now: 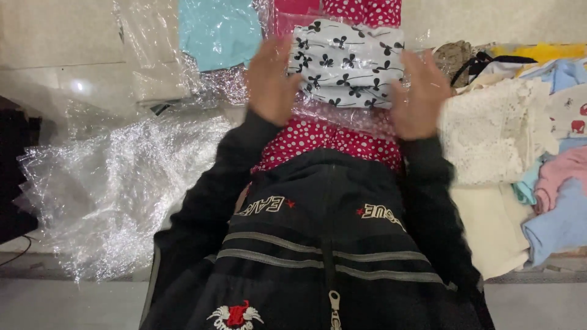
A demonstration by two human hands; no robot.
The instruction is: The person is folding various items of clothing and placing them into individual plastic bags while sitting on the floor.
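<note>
Item 1: folded white garment w/ black clover print (345,61), sitting inside a clear plastic bag, top centre of view, lying over a red polka-dot garment (324,137). You're pressing it from both sides. Your left hand (269,79) is resting flat, fingers spread open, against the garment's left edge; blurred, so can't tell if it's pinching the plastic. Your right hand (419,98) is doing the same on the right edge, palm down, fingers open, touching the bag. Item 2: light blue garment (217,27), bagged, lying up-left, just beside the printed piece. Item 3: more red dotted fabric (361,9) showing at the top edge, behind it. Item 4: crumpled clear plastic sheeting (116,183), spreading over the left side, apart from both hands. Item 5: white lace garment (495,128), lying just right of your right hand. Item 6: mixed pile of pastel clothes (559,177), blue/pink/yellow, far right. Your black jacket w/ grey stripes (324,244) is filling the lower centre.
</note>
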